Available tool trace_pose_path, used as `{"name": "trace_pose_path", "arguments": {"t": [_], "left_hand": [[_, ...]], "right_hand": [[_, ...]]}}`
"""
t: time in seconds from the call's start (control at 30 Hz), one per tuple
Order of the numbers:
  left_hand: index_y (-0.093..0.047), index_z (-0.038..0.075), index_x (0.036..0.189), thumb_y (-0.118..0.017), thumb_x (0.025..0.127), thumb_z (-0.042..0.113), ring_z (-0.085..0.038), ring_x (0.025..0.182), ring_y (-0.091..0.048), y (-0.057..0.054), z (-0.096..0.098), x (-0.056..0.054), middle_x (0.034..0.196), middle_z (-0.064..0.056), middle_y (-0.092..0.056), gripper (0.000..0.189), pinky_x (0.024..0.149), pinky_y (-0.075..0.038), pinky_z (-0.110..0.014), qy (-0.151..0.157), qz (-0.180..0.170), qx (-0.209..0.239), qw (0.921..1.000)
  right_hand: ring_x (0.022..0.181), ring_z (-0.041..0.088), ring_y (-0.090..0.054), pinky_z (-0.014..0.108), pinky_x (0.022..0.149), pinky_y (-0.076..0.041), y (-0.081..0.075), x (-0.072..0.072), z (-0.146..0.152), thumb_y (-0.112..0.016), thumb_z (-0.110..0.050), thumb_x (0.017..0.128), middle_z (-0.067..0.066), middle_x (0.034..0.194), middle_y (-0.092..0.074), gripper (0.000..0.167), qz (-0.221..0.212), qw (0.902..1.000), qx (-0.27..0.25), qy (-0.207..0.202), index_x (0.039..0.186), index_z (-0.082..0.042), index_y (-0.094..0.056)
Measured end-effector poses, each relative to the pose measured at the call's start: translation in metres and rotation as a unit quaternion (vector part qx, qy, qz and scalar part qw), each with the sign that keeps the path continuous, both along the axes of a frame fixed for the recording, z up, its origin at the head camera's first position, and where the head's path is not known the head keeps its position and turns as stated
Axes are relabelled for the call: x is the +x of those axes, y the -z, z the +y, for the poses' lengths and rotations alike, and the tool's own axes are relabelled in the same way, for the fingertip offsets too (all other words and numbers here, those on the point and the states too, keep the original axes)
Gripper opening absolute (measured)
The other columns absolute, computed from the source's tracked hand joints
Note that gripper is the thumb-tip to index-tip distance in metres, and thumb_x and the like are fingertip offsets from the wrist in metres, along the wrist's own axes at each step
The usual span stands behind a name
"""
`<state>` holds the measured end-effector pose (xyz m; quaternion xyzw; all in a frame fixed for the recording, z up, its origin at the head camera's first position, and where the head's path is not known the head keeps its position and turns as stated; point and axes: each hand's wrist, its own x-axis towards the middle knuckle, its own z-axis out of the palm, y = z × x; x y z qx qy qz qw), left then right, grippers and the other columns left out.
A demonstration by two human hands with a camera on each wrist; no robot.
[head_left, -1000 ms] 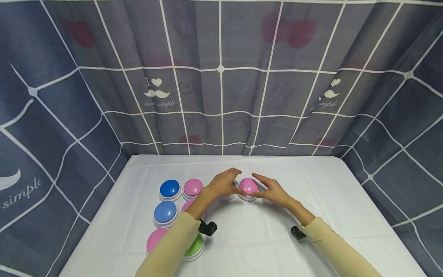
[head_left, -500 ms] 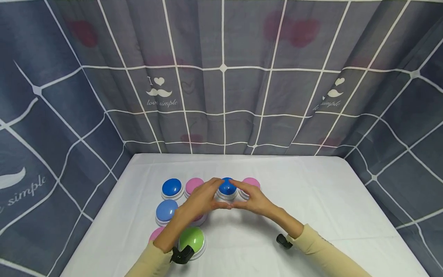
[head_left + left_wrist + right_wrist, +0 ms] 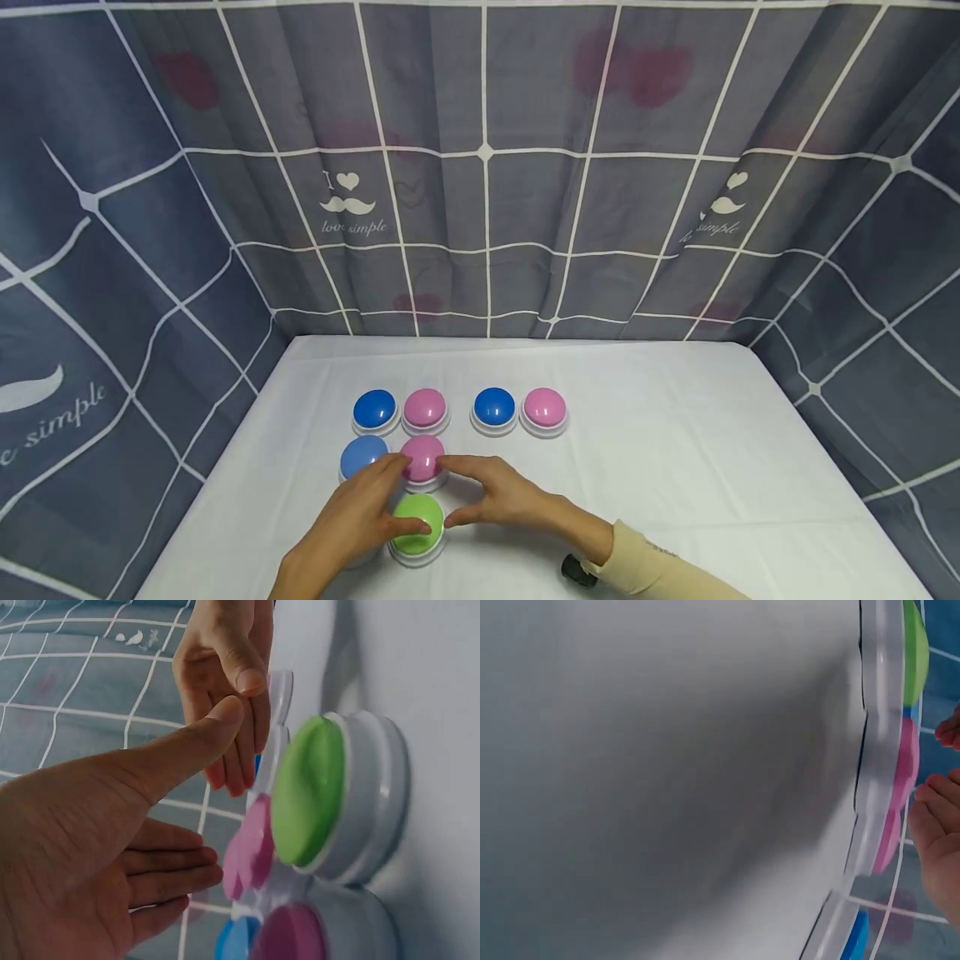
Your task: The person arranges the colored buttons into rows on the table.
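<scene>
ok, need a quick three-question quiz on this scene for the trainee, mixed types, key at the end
1. Multiple choice: in the head view, what colour is the dome of the rightmost button? A) green B) blue C) pink
2. True or false: the left hand is clenched in a fist.
3. Count: how many buttons with a green dome show in the head view?

Key:
1. C
2. False; it is held open.
3. One, the green button partly covered by the left thumb.
</scene>
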<state>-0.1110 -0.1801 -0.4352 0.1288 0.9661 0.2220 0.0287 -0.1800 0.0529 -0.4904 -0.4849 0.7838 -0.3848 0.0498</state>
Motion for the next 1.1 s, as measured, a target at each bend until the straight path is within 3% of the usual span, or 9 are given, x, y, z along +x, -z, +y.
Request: {"name": "trace_pose_path", "arguments": {"t": [0.13,0.33,0.5,0.7,1.1], "left_hand": [[-0.059,0.003,0.132,-0.09,0.06,0.052,-0.033,0.116,-0.057,0.004,-0.007,0.01,0.126,-0.012,-0.061,0.093,0.094,-0.048,-0.056,-0.013,-0.006,-0.005,0.9999],[-0.06,0.004,0.129,-0.093,0.056,0.051,-0.032,0.113,-0.058,0.014,-0.012,0.016,0.125,-0.012,-0.061,0.093,0.093,-0.049,-0.056,-0.01,-0.015,-0.002,0.9998],[-0.06,0.004,0.128,-0.094,0.055,0.049,-0.033,0.113,-0.058,0.019,-0.013,0.016,0.124,-0.012,-0.06,0.092,0.095,-0.047,-0.057,0.007,-0.015,-0.004,0.9999],[-0.062,0.008,0.12,-0.092,0.057,0.05,-0.021,0.101,-0.057,0.029,-0.015,0.015,0.112,-0.002,-0.06,0.082,0.092,-0.05,-0.052,0.039,-0.01,-0.014,0.9991],[-0.061,0.009,0.122,-0.094,0.06,0.038,-0.02,0.106,-0.056,0.037,-0.02,0.019,0.117,0.0,-0.06,0.076,0.096,-0.049,-0.046,0.051,-0.012,0.004,0.9986]], "right_hand": [[0.131,0.016,-0.05,0.03,0.108,-0.038,0.005,0.005,-0.005,-0.086,-0.029,0.078,0.009,0.141,-0.056,0.078,0.012,0.9998,0.01,-0.009,0.141,-0.001,-0.051],[0.131,0.016,-0.05,0.029,0.108,-0.038,0.008,0.013,-0.008,-0.085,-0.03,0.079,0.009,0.14,-0.056,0.078,0.028,0.9993,0.024,-0.003,0.142,0.0,-0.05],[0.129,0.013,-0.051,0.027,0.107,-0.039,0.013,0.017,-0.009,-0.085,-0.032,0.079,0.007,0.138,-0.058,0.076,0.036,0.9989,0.029,-0.005,0.141,-0.002,-0.052],[0.127,0.011,-0.053,0.023,0.106,-0.038,0.018,0.02,-0.01,-0.084,-0.031,0.08,0.005,0.135,-0.061,0.071,0.041,0.9985,0.033,-0.01,0.139,-0.003,-0.055],[0.123,0.007,-0.054,0.022,0.104,-0.04,0.023,0.025,-0.017,-0.085,-0.028,0.079,-0.001,0.133,-0.062,0.071,0.033,0.9989,0.034,0.0,0.139,-0.007,-0.055]]}}
